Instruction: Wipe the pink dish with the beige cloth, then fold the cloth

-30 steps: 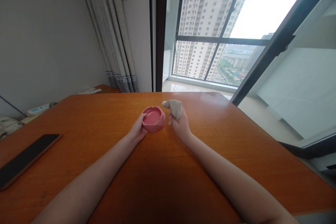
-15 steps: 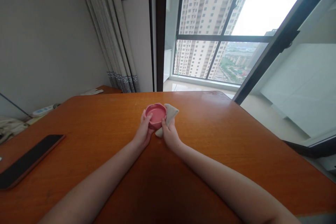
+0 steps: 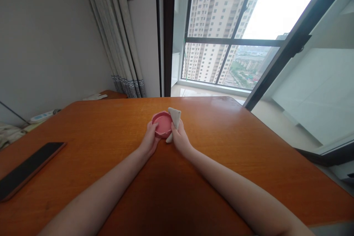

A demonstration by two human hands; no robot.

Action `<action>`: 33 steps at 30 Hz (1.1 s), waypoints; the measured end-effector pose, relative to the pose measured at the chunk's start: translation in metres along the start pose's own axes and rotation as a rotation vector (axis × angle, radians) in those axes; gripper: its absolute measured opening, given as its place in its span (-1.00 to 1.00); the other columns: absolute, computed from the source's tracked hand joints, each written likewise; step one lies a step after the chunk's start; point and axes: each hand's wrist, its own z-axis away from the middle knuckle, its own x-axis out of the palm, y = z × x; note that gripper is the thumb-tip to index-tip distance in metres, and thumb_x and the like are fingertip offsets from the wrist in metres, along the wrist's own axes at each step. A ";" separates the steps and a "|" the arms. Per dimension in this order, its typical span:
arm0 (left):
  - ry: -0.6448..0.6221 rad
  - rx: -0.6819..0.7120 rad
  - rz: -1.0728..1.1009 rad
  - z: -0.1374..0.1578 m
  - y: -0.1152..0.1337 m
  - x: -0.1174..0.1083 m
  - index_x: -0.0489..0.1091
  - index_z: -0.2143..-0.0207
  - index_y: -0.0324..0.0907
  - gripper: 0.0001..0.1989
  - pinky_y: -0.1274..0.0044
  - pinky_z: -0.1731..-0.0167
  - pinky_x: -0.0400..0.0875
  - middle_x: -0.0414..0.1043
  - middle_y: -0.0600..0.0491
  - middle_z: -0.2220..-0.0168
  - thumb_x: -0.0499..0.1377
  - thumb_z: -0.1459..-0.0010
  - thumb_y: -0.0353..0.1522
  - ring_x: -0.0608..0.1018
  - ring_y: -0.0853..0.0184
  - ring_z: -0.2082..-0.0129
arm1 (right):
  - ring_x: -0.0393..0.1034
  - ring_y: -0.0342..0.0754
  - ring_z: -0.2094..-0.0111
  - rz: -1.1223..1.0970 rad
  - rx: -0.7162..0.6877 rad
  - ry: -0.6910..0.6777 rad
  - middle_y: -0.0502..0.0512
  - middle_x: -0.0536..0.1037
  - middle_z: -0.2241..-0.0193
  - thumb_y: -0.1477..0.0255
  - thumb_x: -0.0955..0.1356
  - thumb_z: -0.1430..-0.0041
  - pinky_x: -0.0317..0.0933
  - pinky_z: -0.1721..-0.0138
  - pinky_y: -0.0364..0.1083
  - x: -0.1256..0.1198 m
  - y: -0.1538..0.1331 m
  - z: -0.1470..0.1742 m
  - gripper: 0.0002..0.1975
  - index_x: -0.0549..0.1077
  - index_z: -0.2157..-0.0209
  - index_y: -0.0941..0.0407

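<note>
A small round pink dish (image 3: 162, 121), shallow with a scalloped rim, is held up above the wooden table (image 3: 235, 147). My left hand (image 3: 150, 138) grips its left side, the thumb resting over the rim and the fingers underneath. At the right side of the dish, my right hand (image 3: 181, 138) is closed on a pale grey cloth (image 3: 175, 115) pressed against the rim. One corner of the cloth sticks up above the hand and another hangs below it. The fingers behind the cloth are hidden.
A long black flat object with a reddish edge (image 3: 30, 169) lies on the table's left. Beyond the left edge are a white remote-like item (image 3: 42, 116) and some crumpled fabric (image 3: 9, 135). A grey curtain (image 3: 121, 44) and a large window stand past the far edge.
The dish has tipped more toward the camera. My right hand has brought the cloth a little left, over the dish's right rim. My left hand keeps its hold.
</note>
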 end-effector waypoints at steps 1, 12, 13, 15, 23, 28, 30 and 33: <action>-0.027 0.016 0.013 0.000 0.001 0.000 0.28 0.08 -0.15 -0.65 0.49 0.25 0.47 0.39 0.01 0.08 0.18 -0.04 -0.35 0.48 0.34 0.18 | 0.10 0.00 -0.17 0.016 -0.022 0.022 0.08 0.26 -0.14 0.31 0.23 -0.16 -0.11 -0.23 0.07 0.001 -0.002 0.002 -0.54 0.26 -0.11 0.03; -0.033 -0.119 -0.140 0.004 0.002 0.003 0.33 0.06 -0.15 -0.58 0.55 0.33 0.45 0.40 -0.04 0.05 0.24 0.02 -0.31 0.48 0.29 0.16 | 0.34 0.06 0.04 -0.047 0.070 -0.090 0.10 0.50 0.12 0.22 0.25 -0.14 0.14 -0.07 0.06 -0.020 0.002 -0.020 -0.66 0.45 0.15 0.11; -0.001 -0.101 -0.097 0.003 0.002 0.003 0.33 0.05 -0.15 -0.60 0.55 0.33 0.46 0.41 -0.03 0.06 0.21 -0.01 -0.32 0.49 0.29 0.17 | 0.31 0.05 0.01 -0.036 0.054 -0.073 0.11 0.48 0.08 0.21 0.24 -0.15 0.11 -0.10 0.06 -0.016 0.002 -0.016 -0.64 0.43 0.12 0.10; 0.037 -0.068 0.006 0.002 0.003 0.004 0.30 0.01 -0.14 -0.59 0.51 0.31 0.47 0.42 -0.03 0.06 0.18 -0.04 -0.33 0.50 0.29 0.17 | 0.23 0.02 -0.06 -0.023 0.013 -0.028 0.11 0.40 0.00 0.21 0.22 -0.17 0.02 -0.16 0.06 -0.005 0.001 -0.006 -0.62 0.36 0.03 0.08; -0.110 -0.187 0.102 0.011 0.004 0.012 0.29 -0.02 -0.13 -0.54 0.42 0.20 0.47 0.41 -0.04 0.01 0.14 -0.10 -0.16 0.49 0.23 0.10 | 0.17 -0.02 -0.08 -0.015 -0.038 0.125 0.10 0.31 -0.04 0.32 0.18 -0.19 -0.02 -0.18 0.06 -0.006 -0.016 0.001 -0.67 0.33 0.03 0.06; -0.095 -0.285 0.025 0.007 0.005 0.007 0.31 0.00 -0.09 -0.59 0.45 0.36 0.49 0.45 0.00 0.10 0.16 -0.08 -0.21 0.52 0.29 0.26 | 0.26 0.02 0.02 -0.007 -0.024 0.036 0.09 0.42 0.11 0.34 0.20 -0.16 0.08 -0.12 0.04 -0.019 -0.014 -0.014 -0.74 0.42 0.19 0.09; -0.040 -0.231 0.047 0.005 0.005 0.006 0.30 0.01 -0.07 -0.62 0.47 0.36 0.49 0.44 0.03 0.10 0.17 -0.08 -0.26 0.52 0.32 0.26 | 0.24 0.02 -0.01 -0.008 -0.014 0.018 0.11 0.40 0.08 0.31 0.18 -0.19 0.04 -0.14 0.05 -0.014 -0.011 -0.009 -0.71 0.40 0.13 0.09; -0.016 -0.117 0.105 0.003 0.005 0.005 0.30 0.02 -0.09 -0.64 0.48 0.26 0.48 0.42 0.02 0.06 0.15 -0.11 -0.27 0.51 0.32 0.17 | 0.08 -0.01 -0.16 0.025 -0.056 0.014 0.12 0.25 -0.10 0.28 0.16 -0.23 -0.12 -0.23 0.06 0.001 -0.011 0.007 -0.59 0.24 -0.09 0.05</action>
